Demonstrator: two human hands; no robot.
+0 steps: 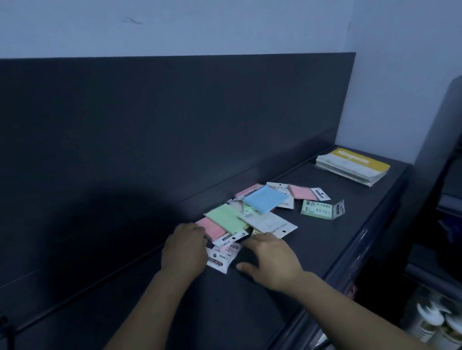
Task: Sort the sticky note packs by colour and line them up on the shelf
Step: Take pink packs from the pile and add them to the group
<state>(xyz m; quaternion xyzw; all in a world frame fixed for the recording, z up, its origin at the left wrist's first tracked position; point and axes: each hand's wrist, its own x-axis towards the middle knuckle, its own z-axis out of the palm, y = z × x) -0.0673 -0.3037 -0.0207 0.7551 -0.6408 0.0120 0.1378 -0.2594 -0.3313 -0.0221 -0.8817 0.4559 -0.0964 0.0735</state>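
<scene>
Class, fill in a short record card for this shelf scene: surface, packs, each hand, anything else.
Surface: dark shelf
Packs: loose, unsorted; blue pack on top, green pack left, pink pack right
Left hand: at the packs' left edge, grip unclear
Right hand: fingers spread, at the packs' near edge
Other: yellow-banded booklets, far right

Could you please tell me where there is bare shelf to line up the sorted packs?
The widest bare stretch of shelf lies left of the left hand. A smaller bare patch sits between the lone green pack and the booklet stack. It is crowded around the blue pack, where packs overlap in a heap ahead of the right hand.
</scene>
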